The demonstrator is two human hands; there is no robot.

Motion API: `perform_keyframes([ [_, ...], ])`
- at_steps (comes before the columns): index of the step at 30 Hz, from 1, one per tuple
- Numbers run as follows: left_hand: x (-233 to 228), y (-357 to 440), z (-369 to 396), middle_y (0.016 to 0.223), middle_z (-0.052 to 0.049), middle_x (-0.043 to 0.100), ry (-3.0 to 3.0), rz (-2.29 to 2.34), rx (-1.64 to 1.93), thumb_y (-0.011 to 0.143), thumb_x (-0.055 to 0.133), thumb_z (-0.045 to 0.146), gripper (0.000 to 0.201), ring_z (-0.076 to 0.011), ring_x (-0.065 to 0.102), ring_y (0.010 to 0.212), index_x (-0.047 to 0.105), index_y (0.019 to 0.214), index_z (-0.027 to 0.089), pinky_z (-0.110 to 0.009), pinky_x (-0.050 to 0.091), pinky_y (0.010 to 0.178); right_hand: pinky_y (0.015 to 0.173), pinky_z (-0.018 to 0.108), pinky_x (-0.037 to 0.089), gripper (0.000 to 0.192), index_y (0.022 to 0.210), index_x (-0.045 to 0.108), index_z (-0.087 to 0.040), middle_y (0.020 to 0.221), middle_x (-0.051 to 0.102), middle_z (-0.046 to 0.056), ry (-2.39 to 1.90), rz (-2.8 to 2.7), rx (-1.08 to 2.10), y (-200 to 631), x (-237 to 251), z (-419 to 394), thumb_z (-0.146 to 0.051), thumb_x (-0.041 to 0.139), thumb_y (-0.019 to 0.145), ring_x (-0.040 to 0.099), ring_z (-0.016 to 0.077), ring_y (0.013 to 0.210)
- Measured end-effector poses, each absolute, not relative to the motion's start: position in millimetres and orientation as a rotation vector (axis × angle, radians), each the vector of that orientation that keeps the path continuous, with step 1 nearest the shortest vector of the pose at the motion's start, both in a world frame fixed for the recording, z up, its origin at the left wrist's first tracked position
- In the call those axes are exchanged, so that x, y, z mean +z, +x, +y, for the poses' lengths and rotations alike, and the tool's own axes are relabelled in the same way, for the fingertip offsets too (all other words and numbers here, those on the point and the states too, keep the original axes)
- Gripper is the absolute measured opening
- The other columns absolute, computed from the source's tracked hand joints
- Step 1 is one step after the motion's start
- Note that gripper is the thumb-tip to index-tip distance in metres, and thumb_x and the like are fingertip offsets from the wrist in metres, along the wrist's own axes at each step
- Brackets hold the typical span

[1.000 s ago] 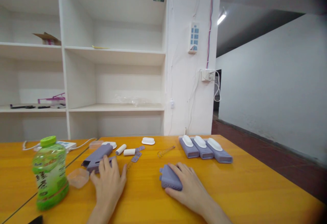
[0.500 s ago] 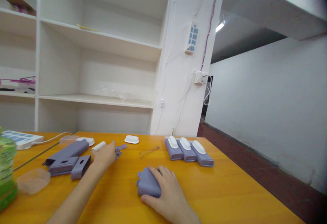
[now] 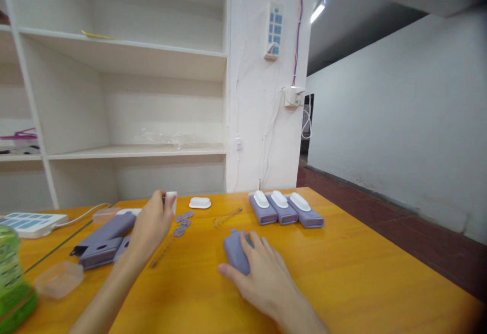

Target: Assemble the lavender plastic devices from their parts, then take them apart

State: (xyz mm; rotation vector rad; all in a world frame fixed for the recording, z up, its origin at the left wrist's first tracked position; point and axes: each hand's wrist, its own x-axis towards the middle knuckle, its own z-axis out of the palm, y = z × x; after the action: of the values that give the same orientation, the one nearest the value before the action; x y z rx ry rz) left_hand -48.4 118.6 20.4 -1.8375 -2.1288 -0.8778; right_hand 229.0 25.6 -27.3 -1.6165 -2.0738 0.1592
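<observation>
My left hand [image 3: 152, 222] is raised a little over the table, its fingers closed around a small white plastic piece [image 3: 172, 202] that is mostly hidden. Small flat purple pieces [image 3: 183, 223] lie beside that hand, and a coil spring [image 3: 162, 253] rests below them. My right hand [image 3: 262, 273] grips a purple plastic casing [image 3: 236, 254] on the tabletop, thumb at the near side and fingers over the right side. A small tab sticks out at the casing's far end. Beyond it lies another coil spring [image 3: 227, 217].
Three purple casings with white oval tops [image 3: 279, 200] stand at the back right. A white oval part [image 3: 200, 202] lies at the back. Loose purple casings [image 3: 101, 253], a clear plastic tray [image 3: 60, 279], a green bottle [image 3: 15, 278] and a power strip [image 3: 34, 224] are on the left.
My left hand has lifted up with the white piece, uncovering the flat purple pieces and a spring. The casing under my right hand has turned, its tab now pointing away. The view has shifted.
</observation>
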Motion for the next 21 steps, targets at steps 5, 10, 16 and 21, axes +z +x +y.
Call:
perform_keyframes([
  [5, -0.1, 10.0, 46.6, 0.102, -0.008, 0.07, -2.301, -1.889, -1.344, 0.099, 0.035, 0.052, 0.035, -0.0258, 0.068, 0.093, 0.053, 0.106, 0.024, -0.032, 0.048, 0.076, 0.091, 0.039, 0.051, 0.032, 0.119, 0.067, -0.025, 0.125, 0.062, 0.012, -1.408, -2.013, 0.097, 233.8, -8.4, 18.8, -0.035, 0.045, 0.098, 0.066, 0.0264, 0.105],
  [10, -40.2, 21.5, 17.6, 0.093, -0.005, 0.068, -2.504, -1.963, -1.51, 0.099, 0.036, 0.051, 0.032, -0.023, 0.066, 0.086, 0.052, 0.094, 0.025, -0.032, 0.046, 0.079, 0.117, 0.045, 0.03, 0.072, 0.133, 0.06, -0.034, 0.162, 0.028, 0.0, -1.054, -2.393, 0.079, 245.0, -10.8, 17.6, 0.0, 0.048, 0.071, 0.027, 0.0246, 0.148],
  [16, -43.9, -1.9, 32.7, 0.086, -0.003, 0.069, -2.394, -2.031, -1.643, 0.094, 0.044, 0.055, 0.035, -0.0203, 0.064, 0.069, 0.056, 0.093, 0.023, -0.029, 0.046, 0.066, 0.121, 0.052, 0.014, 0.059, 0.145, 0.046, -0.036, 0.152, 0.046, 0.003, -1.044, -2.471, 0.271, 229.9, -10.0, 6.0, -0.03, 0.058, 0.087, 0.039, 0.0251, 0.141],
  [21, -41.5, -21.0, 40.8, 0.085, -0.005, 0.072, -2.208, -2.107, -1.852, 0.084, 0.056, 0.062, 0.042, -0.0207, 0.065, 0.066, 0.06, 0.09, 0.02, -0.028, 0.047, 0.06, 0.119, 0.059, 0.004, 0.054, 0.117, 0.065, -0.029, 0.12, 0.064, 0.005, -1.08, -2.364, 0.095, 211.8, -11.7, 5.4, -0.069, 0.065, 0.079, 0.056, 0.0271, 0.117],
])
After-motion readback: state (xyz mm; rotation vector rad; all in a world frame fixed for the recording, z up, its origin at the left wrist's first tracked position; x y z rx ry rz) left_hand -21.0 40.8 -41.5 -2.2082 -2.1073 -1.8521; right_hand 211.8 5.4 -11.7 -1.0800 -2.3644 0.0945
